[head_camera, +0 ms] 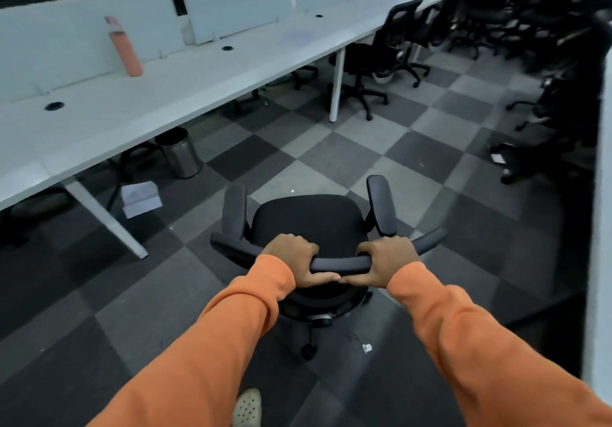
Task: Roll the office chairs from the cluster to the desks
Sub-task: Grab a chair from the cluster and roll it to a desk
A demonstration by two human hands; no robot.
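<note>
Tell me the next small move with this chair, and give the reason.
Probably push the black office chair forward, angling it left toward the long white desk. Both the left hand and right hand grip its curved backrest rail, and it stands on the checkered carpet floor, apart from the desk.

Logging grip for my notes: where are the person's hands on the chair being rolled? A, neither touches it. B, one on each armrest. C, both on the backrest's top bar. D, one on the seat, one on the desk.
C: the left hand and right hand both grip the curved top bar of the office chair, side by side.
</note>
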